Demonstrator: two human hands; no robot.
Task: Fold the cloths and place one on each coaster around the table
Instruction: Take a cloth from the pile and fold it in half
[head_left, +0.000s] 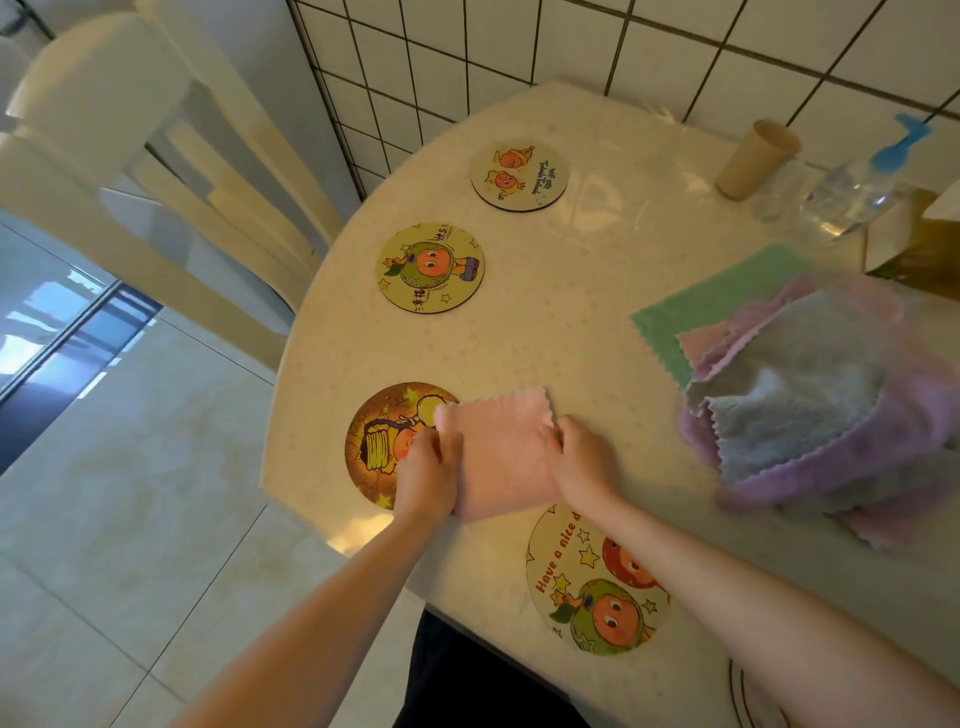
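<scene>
Both hands gripped a folded pink cloth (501, 452) at the near-left edge of the round desk (566, 322): the left hand (427, 470) had its fingers curled over the cloth's left side, and the right hand (582, 457) pinched its right side, so the 2 hands were apart with the cloth stretched between them. The cloth's left part overlapped the right rim of a dark orange coaster (387, 447), while most of it lay over the bare desk beside that coaster. A coaster printed with "Have a nice" (587, 587) sat just nearer the person, partly under the right forearm. Further along the desk's left edge lay a yellow-green coaster (430, 267) and, beyond it, a pale coaster with 2 orange figures (519, 174). To the right, a loose pile of cloths (810, 395) in grey, purple and pink rested on a flat green cloth (717, 296). A cardboard tube (756, 158) and a clear plastic bottle (852, 197) stood near the tiled wall (649, 47). A cream chair (156, 171) stood at the left.
</scene>
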